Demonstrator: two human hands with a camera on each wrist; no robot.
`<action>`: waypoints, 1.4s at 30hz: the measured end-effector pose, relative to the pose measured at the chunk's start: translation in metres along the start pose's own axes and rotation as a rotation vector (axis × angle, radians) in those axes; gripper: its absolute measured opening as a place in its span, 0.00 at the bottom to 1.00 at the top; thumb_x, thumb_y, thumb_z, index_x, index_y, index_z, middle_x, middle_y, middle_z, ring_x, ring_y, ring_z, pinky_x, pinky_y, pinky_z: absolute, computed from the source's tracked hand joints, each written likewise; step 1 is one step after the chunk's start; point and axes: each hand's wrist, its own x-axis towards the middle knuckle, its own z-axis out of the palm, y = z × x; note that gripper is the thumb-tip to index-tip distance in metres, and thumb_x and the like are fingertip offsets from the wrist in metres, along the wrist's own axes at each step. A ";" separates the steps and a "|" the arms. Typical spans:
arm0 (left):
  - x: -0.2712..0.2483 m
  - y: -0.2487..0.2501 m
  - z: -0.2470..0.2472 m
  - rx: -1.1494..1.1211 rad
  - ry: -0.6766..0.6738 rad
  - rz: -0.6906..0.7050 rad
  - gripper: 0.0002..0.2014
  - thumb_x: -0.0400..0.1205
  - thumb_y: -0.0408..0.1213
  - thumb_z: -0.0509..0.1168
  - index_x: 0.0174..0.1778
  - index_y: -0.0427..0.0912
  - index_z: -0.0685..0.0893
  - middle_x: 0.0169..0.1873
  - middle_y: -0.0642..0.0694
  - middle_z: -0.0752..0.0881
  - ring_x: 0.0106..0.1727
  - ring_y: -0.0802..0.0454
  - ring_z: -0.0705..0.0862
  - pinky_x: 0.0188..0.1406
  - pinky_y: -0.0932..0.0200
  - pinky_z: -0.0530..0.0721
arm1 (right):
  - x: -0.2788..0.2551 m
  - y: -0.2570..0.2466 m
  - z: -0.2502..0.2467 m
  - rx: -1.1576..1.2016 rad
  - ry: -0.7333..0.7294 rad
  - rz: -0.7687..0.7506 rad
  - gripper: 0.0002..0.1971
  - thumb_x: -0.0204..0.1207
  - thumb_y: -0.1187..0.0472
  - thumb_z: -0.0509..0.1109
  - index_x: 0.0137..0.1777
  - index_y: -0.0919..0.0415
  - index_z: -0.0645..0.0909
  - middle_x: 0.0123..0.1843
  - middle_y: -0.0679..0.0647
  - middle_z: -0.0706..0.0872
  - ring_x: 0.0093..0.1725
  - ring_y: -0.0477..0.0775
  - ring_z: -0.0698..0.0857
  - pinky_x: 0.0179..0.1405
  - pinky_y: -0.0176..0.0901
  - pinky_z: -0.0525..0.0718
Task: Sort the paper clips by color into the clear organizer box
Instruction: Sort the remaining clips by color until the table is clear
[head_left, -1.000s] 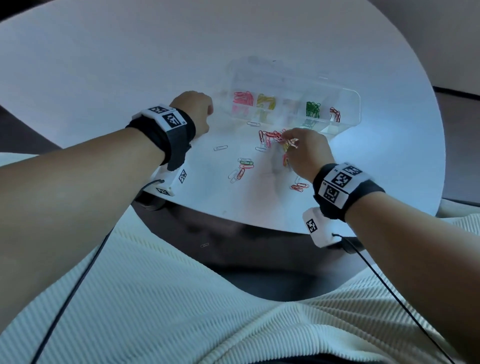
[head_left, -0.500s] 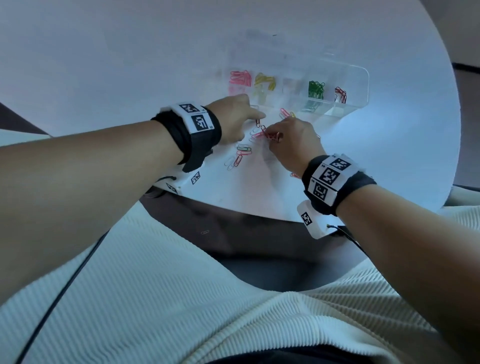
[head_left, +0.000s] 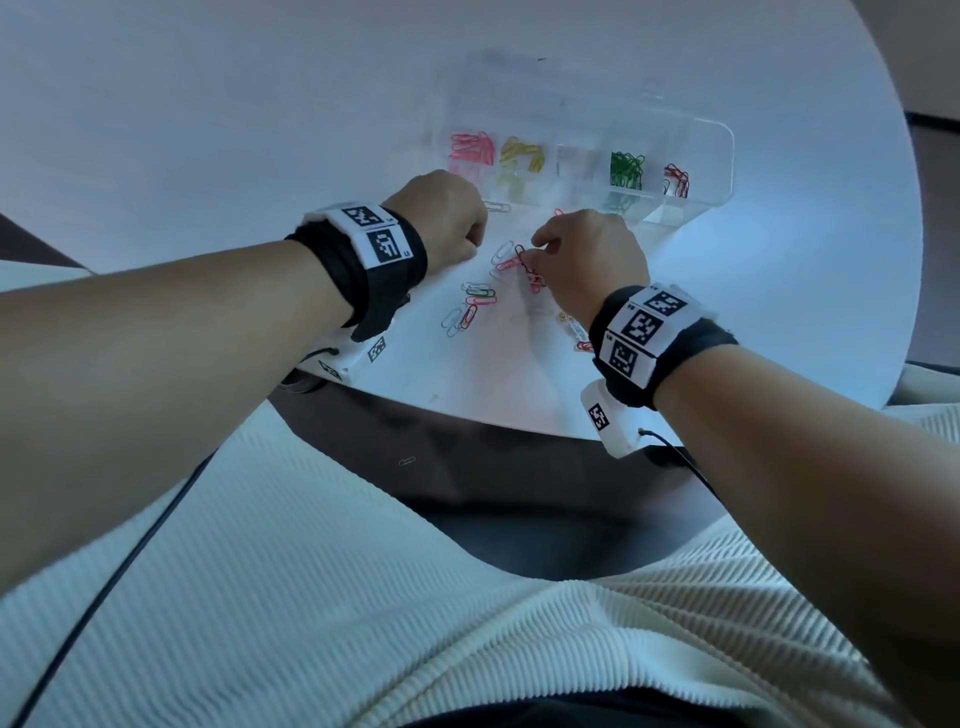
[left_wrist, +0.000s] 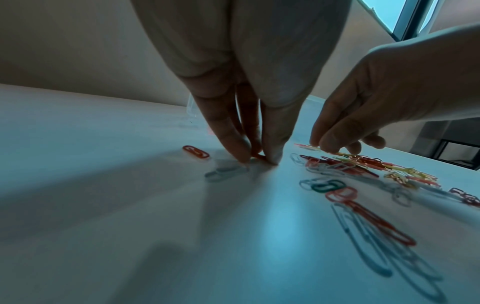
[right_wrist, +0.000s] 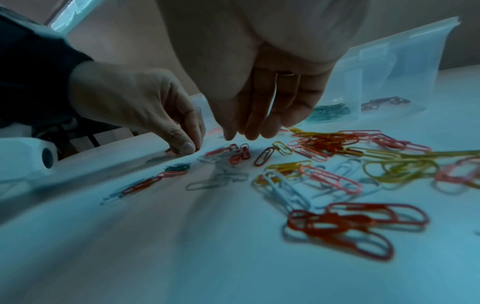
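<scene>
The clear organizer box (head_left: 698, 156) stands at the far side of the white table (head_left: 260, 130). Its compartments hold pink (head_left: 470, 150), yellow (head_left: 522, 158), green (head_left: 626, 169) and red clips (head_left: 675, 179). Loose clips of mixed colours (head_left: 480, 304) lie in front of it. My left hand (left_wrist: 258, 159) is down on the table and pinches a red paper clip (left_wrist: 255, 156) between thumb and forefinger. My right hand (right_wrist: 246, 133) hovers just above the pile (right_wrist: 324, 144) with fingers hanging loosely and nothing between them.
A second red clip (left_wrist: 196, 151) and a white clip (left_wrist: 224, 171) lie beside my left fingers. One white clip (head_left: 498, 207) sits near the box's front wall. One clip (head_left: 407, 460) lies on the dark floor below the table edge. Cables hang from both wrists.
My left hand has come from beside the box's left end to the loose clips and pinched a red one. My right hand has shifted left over the pile.
</scene>
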 end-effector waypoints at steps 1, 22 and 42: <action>0.000 0.000 0.000 -0.016 0.004 -0.012 0.07 0.79 0.32 0.66 0.49 0.42 0.88 0.52 0.43 0.87 0.52 0.44 0.83 0.44 0.57 0.74 | 0.002 -0.002 0.001 -0.027 -0.007 0.011 0.13 0.76 0.48 0.72 0.58 0.49 0.88 0.54 0.53 0.89 0.52 0.57 0.87 0.52 0.50 0.86; -0.015 0.005 -0.007 -0.068 -0.058 -0.076 0.08 0.76 0.28 0.68 0.48 0.43 0.82 0.47 0.47 0.84 0.47 0.46 0.81 0.42 0.58 0.75 | -0.027 0.020 -0.074 0.522 -0.208 0.129 0.02 0.72 0.68 0.76 0.39 0.65 0.86 0.31 0.57 0.88 0.28 0.49 0.86 0.37 0.40 0.89; -0.015 0.027 0.005 -0.299 -0.063 -0.073 0.06 0.72 0.31 0.68 0.41 0.47 0.86 0.37 0.56 0.83 0.44 0.53 0.81 0.34 0.62 0.74 | -0.024 0.040 -0.038 0.263 -0.219 0.040 0.07 0.80 0.54 0.70 0.43 0.53 0.88 0.24 0.39 0.73 0.24 0.40 0.72 0.26 0.31 0.70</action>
